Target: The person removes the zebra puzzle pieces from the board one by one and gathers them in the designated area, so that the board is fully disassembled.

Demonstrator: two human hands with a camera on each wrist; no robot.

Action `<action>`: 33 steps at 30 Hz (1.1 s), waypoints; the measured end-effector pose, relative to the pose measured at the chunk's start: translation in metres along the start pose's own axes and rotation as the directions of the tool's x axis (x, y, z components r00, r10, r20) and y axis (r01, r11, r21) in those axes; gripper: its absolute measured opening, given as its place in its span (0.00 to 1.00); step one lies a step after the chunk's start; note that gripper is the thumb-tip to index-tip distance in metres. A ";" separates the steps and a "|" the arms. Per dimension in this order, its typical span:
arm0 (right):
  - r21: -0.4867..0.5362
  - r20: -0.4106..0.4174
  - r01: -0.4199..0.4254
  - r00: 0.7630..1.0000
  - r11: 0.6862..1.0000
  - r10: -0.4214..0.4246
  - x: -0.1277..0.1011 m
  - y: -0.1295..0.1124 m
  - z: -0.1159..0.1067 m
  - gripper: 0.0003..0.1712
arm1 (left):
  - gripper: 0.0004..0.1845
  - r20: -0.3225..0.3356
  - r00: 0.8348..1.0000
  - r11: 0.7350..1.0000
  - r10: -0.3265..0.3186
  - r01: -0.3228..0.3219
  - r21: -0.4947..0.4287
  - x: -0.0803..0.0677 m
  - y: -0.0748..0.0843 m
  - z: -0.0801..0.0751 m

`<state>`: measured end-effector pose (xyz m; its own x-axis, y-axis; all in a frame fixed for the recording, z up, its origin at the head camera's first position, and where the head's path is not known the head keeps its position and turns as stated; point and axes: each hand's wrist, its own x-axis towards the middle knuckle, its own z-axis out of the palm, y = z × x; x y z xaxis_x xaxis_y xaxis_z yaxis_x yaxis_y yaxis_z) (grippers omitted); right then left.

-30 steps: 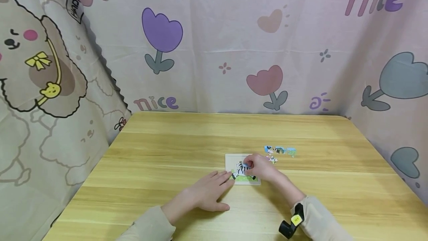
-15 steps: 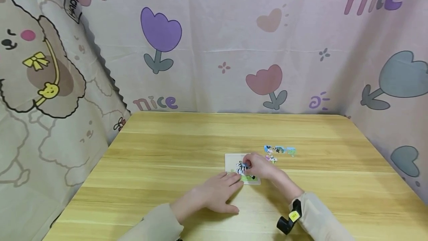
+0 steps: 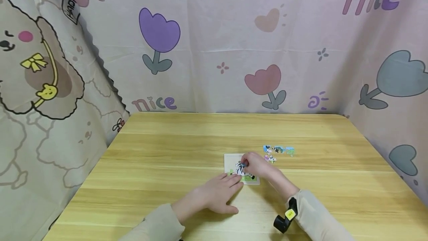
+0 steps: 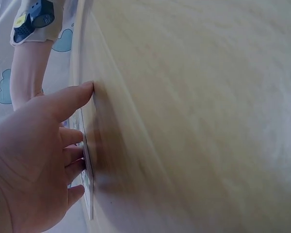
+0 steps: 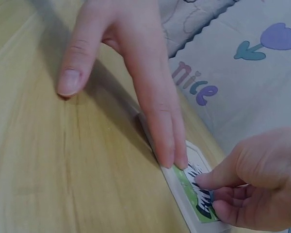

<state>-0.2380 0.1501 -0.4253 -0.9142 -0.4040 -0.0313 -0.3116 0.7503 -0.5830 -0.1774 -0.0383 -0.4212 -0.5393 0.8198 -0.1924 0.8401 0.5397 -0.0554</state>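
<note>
Head view. Puzzle board (image 3: 229, 160) lay flat on table (image 3: 160, 140), well apart from far & side edges. Long axis ran L–R, approx. parallel to table's far edge; partial zebra pic. stood upright to wearer, feet & green strip on near side. R hand (image 3: 258, 165) reached over board's R part, thumb + fingers pinching a small blue piece (image 3: 243, 165) at the zebra; piece's long axis too covered to tell. L hand (image 3: 219, 193) lay w/ fingers extended, tips on board's near L part, thumb spread to the R off board. Loose pcs (image 3: 279, 149) sat just beyond board's far R corner, approx. in two rows, farther row running L–R. Wood surface stretched wide to the L of board & up to far edge.

L wrist view. Board seen nearly edge-on as a thin strip, L fingertips over it; thumb extended. R forearm w/ wrist cam (image 4: 36, 18) behind; R fingers hidden, grip n/a here.

R wrist view. Board's long axis ran diag., upper L to lower R; pale rim bordered the green strip. L index & middle tips rested at near rim; R thumb & fingers closed on piece, blue bit visible btw. them.
</note>
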 end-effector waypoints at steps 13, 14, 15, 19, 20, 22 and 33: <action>0.047 0.040 -0.005 0.999 0.999 0.003 0.004 0.005 -0.003 0.10 | 0.41 -0.004 1.000 1.000 -0.004 0.004 -0.010 0.000 0.001 0.004; 0.046 0.042 -0.004 0.999 0.999 0.002 0.004 0.005 -0.003 0.10 | 0.41 -0.005 1.000 1.000 -0.005 0.005 -0.011 0.000 0.001 0.004; 0.047 0.045 -0.003 0.999 0.999 0.001 0.005 0.004 -0.004 0.10 | 0.41 -0.008 1.000 1.000 -0.004 0.004 -0.012 0.000 0.001 0.003; 0.042 0.059 0.025 0.998 0.999 -0.027 0.005 0.005 -0.004 0.07 | 0.41 -0.006 1.000 1.000 -0.007 0.006 -0.014 -0.001 0.001 0.003; 0.040 0.059 0.035 0.998 0.999 -0.037 0.005 0.005 -0.003 0.07 | 0.41 -0.007 1.000 1.000 -0.008 0.008 -0.013 -0.001 0.001 0.003; 0.049 0.055 0.037 0.998 0.998 -0.039 0.005 0.005 -0.002 0.08 | 0.41 -0.003 1.000 1.000 -0.011 0.011 -0.014 -0.001 0.001 0.003; 0.064 0.040 0.011 0.999 0.998 -0.014 0.003 0.003 -0.001 0.17 | 0.41 -0.016 1.000 1.000 -0.008 0.008 0.015 -0.001 0.002 0.003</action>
<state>-0.2419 0.1521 -0.4264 -0.8988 -0.4348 -0.0554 -0.3047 0.7107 -0.6341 -0.1751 -0.0392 -0.4241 -0.5467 0.8186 -0.1763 0.8365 0.5432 -0.0720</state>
